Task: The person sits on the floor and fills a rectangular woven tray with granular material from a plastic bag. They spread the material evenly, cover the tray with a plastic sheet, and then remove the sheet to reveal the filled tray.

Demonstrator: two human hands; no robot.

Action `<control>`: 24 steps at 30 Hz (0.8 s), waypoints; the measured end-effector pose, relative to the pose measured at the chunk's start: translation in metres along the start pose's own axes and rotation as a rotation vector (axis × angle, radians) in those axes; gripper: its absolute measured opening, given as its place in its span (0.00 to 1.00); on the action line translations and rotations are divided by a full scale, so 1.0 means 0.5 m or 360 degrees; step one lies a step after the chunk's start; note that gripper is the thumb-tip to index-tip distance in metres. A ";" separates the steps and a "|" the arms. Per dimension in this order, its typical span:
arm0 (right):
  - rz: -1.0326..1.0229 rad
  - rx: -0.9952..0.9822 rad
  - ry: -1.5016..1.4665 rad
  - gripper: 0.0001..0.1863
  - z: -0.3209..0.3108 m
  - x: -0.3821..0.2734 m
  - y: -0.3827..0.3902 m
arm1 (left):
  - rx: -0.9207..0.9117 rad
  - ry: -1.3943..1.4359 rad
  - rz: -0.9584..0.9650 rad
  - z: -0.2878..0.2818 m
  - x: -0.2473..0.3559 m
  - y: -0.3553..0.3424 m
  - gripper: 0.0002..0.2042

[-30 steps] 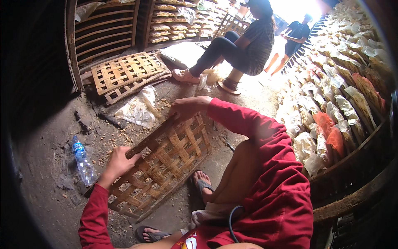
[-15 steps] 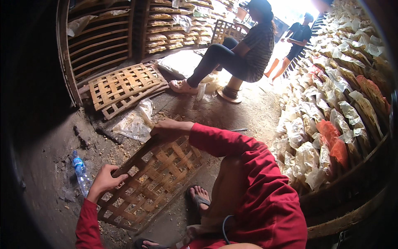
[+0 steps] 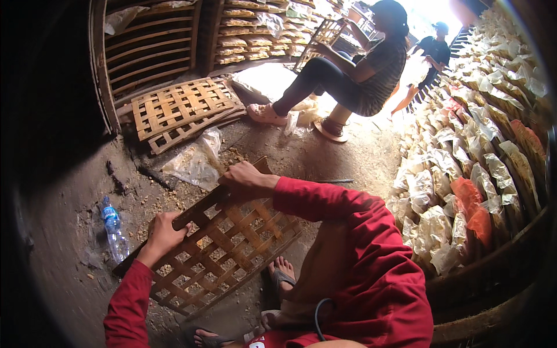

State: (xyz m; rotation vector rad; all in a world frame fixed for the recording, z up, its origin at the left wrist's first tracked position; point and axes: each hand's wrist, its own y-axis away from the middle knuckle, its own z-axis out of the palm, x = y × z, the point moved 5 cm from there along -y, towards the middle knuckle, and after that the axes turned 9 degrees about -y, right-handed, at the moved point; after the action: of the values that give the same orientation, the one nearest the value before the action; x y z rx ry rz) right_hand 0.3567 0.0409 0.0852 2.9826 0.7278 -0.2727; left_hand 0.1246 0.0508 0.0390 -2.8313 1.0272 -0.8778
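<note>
My left hand [image 3: 164,238] and my right hand [image 3: 246,181] both grip the upper edge of a brown woven bamboo panel [image 3: 223,249], slanting above my sandalled feet. Its lattice has square gaps. The left hand is at the lower-left part of that edge, the right farther up toward its far end. Beside my left hand a clear plastic bottle [image 3: 116,235] with a blue label lies among crumbs on the floor. Beyond the panel is a crumpled plastic sheet [image 3: 188,165].
Two or more lattice panels [image 3: 177,107] lie stacked at the back left. A seated co-worker [image 3: 365,75] holds another frame; another person [image 3: 435,49] is behind. Racks of wrapped flat packets line the back [image 3: 243,40] and right [image 3: 464,174]. A slatted wooden rack [image 3: 148,46] stands left.
My right hand has come nearer and leftward with the panel's upper edge; my left stays gripping it. The seated co-worker has raised their arms, now holding up a lattice frame.
</note>
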 end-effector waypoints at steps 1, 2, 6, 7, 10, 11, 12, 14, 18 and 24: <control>0.0052 0.0005 0.0003 0.32 0.001 -0.001 0.004 | -0.0083 0.0057 -0.0042 -0.002 -0.011 0.012 0.13; 0.0110 0.0015 0.0009 0.33 -0.001 0.001 0.009 | -0.0166 0.0114 -0.0074 -0.006 -0.024 0.021 0.13; 0.0077 0.0161 0.0092 0.31 -0.029 -0.041 -0.009 | -0.0205 0.0387 -0.0029 -0.049 -0.097 0.077 0.13; 0.0084 0.0139 0.0131 0.30 -0.026 -0.044 -0.015 | -0.0177 0.0456 0.0012 -0.058 -0.102 0.088 0.13; -0.0014 0.0166 0.0280 0.22 -0.034 -0.049 -0.037 | -0.0392 0.0385 -0.0087 -0.081 -0.104 0.100 0.12; -0.0115 0.0235 0.0353 0.18 -0.043 -0.050 -0.038 | -0.0502 0.0323 -0.0153 -0.094 -0.101 0.099 0.11; 0.0049 0.0279 0.0318 0.17 -0.042 -0.020 -0.047 | -0.0607 0.0299 -0.0238 -0.101 -0.085 0.098 0.11; 0.0107 0.0275 0.0352 0.16 -0.036 0.014 -0.055 | -0.0480 0.0390 -0.0092 -0.119 -0.066 0.102 0.11; -0.0134 0.0152 0.0507 0.15 -0.074 -0.029 -0.056 | -0.0390 0.0436 -0.0092 -0.142 -0.052 0.112 0.11; 0.0039 -0.0184 0.0327 0.38 -0.056 -0.090 -0.051 | -0.0287 0.0238 0.0073 -0.123 -0.084 0.134 0.13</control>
State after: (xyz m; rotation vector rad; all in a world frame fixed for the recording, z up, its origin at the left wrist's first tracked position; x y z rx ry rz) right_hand 0.3099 0.0458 0.1206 2.9342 0.6973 0.0761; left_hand 0.0276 0.0338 0.0572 -2.9093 1.2438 -1.0576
